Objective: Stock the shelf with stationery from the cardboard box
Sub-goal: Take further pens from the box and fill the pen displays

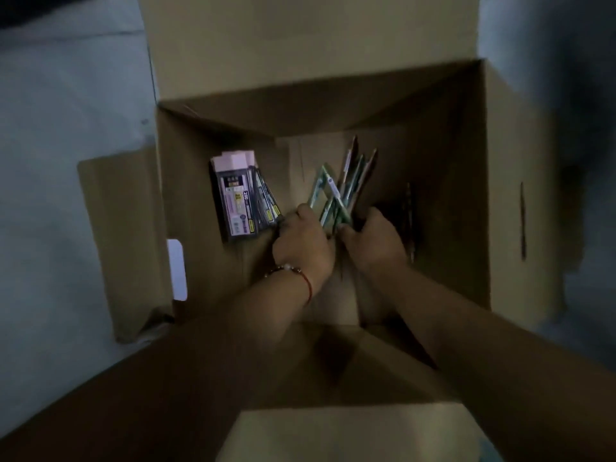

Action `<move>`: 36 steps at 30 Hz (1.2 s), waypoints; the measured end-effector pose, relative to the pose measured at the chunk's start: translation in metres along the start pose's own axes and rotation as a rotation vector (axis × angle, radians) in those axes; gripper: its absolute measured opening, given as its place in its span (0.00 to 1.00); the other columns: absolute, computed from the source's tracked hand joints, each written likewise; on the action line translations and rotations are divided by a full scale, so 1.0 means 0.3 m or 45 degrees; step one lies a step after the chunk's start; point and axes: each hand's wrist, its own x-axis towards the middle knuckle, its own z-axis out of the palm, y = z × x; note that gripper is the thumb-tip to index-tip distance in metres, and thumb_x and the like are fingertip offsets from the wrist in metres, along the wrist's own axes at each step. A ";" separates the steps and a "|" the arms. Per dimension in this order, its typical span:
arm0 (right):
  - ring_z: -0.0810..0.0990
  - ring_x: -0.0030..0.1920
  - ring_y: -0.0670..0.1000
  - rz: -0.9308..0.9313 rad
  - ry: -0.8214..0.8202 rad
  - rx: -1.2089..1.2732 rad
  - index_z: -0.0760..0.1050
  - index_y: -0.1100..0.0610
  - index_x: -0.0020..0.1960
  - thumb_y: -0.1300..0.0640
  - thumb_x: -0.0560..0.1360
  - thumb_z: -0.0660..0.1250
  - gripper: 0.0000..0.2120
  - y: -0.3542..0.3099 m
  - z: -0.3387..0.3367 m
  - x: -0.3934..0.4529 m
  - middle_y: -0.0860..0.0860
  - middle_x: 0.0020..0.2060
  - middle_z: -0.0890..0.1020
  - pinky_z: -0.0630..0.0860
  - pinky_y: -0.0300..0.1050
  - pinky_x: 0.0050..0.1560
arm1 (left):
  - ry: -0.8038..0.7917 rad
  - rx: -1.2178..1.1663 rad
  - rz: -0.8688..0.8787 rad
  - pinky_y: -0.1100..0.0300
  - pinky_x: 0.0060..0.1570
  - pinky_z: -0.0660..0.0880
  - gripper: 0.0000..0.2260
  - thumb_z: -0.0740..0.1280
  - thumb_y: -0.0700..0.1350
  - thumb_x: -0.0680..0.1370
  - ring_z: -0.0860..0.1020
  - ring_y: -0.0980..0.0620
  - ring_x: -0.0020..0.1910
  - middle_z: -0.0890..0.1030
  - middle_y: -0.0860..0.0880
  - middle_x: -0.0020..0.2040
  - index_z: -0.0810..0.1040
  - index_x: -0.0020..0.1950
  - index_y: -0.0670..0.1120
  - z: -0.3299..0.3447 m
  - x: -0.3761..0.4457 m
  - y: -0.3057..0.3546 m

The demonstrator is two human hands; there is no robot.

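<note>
From my remote seat I looked straight down into the open cardboard box point(483, 195), its flaps folded outward, with both forearms reaching in over the near flap. I judged the step in hand to be the gathering one: collecting loose stationery off the box floor before any of it went to the shelf (which was nowhere in view).

The left hand point(301, 241), a red cord bracelet point(308, 285) on its wrist, had its fingers curled round the lower ends of a fan of pens point(336, 191), green and darker ones splaying upward and away from me. The right hand point(373, 243) was pressed against the same bunch from the other side, fingers curled in around it, so I read both hands as grasping the pens together; the dim light hid the fingertips themselves.

Just beside the left hand, against the left wall of the box, lay a small stack of dark packets with pink tops point(235, 198), untouched. A few thin dark sticks point(410, 221) lay along the right side of the floor, near the right hand; I could not tell what they were.

The next move, as I judged it, called for squaring the splayed pens into 1 tight bundle, then lifting them clear of the box walls without letting any slip out. The packets would need a separate trip.
</note>
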 end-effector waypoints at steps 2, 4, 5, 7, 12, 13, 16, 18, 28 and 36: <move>0.77 0.58 0.57 0.019 -0.008 0.005 0.73 0.56 0.58 0.54 0.79 0.65 0.09 0.020 0.038 0.046 0.54 0.53 0.79 0.68 0.43 0.47 | 0.054 0.064 -0.023 0.52 0.44 0.72 0.24 0.67 0.54 0.78 0.76 0.41 0.57 0.71 0.40 0.63 0.65 0.65 0.41 0.050 0.036 -0.006; 0.78 0.58 0.57 -0.018 0.003 0.033 0.77 0.57 0.57 0.57 0.79 0.65 0.08 0.035 0.051 0.060 0.56 0.53 0.81 0.67 0.42 0.47 | 0.073 0.110 0.026 0.53 0.44 0.73 0.23 0.65 0.55 0.79 0.77 0.41 0.55 0.72 0.39 0.62 0.67 0.64 0.40 0.062 0.057 -0.019; 0.79 0.56 0.57 -0.032 -0.002 0.064 0.78 0.58 0.56 0.57 0.79 0.65 0.09 0.041 0.047 0.051 0.56 0.52 0.82 0.66 0.41 0.45 | 0.044 0.077 0.039 0.53 0.44 0.72 0.21 0.65 0.53 0.79 0.77 0.41 0.55 0.74 0.39 0.61 0.69 0.64 0.39 0.054 0.058 -0.029; 0.81 0.50 0.55 -0.007 -0.029 0.129 0.81 0.57 0.52 0.53 0.79 0.66 0.08 0.047 0.019 -0.001 0.54 0.47 0.84 0.68 0.43 0.43 | -0.072 -0.093 0.009 0.55 0.42 0.70 0.15 0.62 0.47 0.80 0.78 0.42 0.50 0.78 0.40 0.57 0.70 0.64 0.40 0.012 0.031 -0.043; 0.78 0.34 0.49 0.091 -0.090 0.470 0.79 0.54 0.42 0.57 0.80 0.65 0.09 -0.026 -0.172 -0.310 0.51 0.34 0.80 0.74 0.44 0.38 | -0.342 -0.936 -0.298 0.53 0.34 0.77 0.10 0.57 0.47 0.82 0.79 0.46 0.32 0.79 0.45 0.39 0.68 0.61 0.44 -0.213 -0.193 -0.025; 0.76 0.32 0.48 0.118 -0.116 0.602 0.79 0.54 0.43 0.59 0.80 0.64 0.09 -0.070 -0.226 -0.394 0.53 0.33 0.79 0.73 0.40 0.33 | -0.353 -1.141 -0.347 0.57 0.29 0.75 0.09 0.57 0.45 0.82 0.75 0.51 0.26 0.76 0.47 0.34 0.69 0.61 0.44 -0.293 -0.258 -0.015; 0.79 0.32 0.49 0.128 -0.159 0.791 0.79 0.51 0.51 0.61 0.80 0.63 0.08 -0.246 -0.385 -0.660 0.56 0.34 0.83 0.75 0.38 0.34 | -0.392 -1.507 -0.323 0.64 0.27 0.69 0.10 0.57 0.36 0.82 0.71 0.54 0.27 0.72 0.48 0.33 0.74 0.58 0.46 -0.611 -0.487 -0.005; 0.80 0.33 0.50 0.113 -0.174 0.854 0.80 0.53 0.53 0.62 0.80 0.63 0.08 -0.410 -0.497 -0.845 0.56 0.34 0.84 0.77 0.41 0.37 | -0.404 -1.624 -0.237 0.64 0.28 0.67 0.12 0.57 0.33 0.81 0.68 0.53 0.29 0.70 0.49 0.31 0.77 0.58 0.45 -0.871 -0.635 -0.019; 0.65 0.25 0.48 -0.178 -0.272 0.929 0.76 0.54 0.36 0.63 0.74 0.65 0.09 -1.314 -0.926 -1.999 0.50 0.24 0.68 0.62 0.39 0.27 | -0.371 -2.174 -0.024 0.63 0.24 0.68 0.10 0.62 0.50 0.81 0.68 0.52 0.26 0.71 0.48 0.32 0.75 0.51 0.44 -2.164 -1.567 -0.102; 0.70 0.27 0.47 -0.656 -0.467 0.805 0.82 0.55 0.42 0.55 0.75 0.71 0.05 -1.694 -0.986 -2.593 0.50 0.28 0.74 0.64 0.37 0.27 | 0.296 -2.458 0.410 0.54 0.38 0.75 0.06 0.60 0.40 0.82 0.76 0.46 0.37 0.79 0.42 0.42 0.75 0.57 0.41 -2.643 -2.102 -0.187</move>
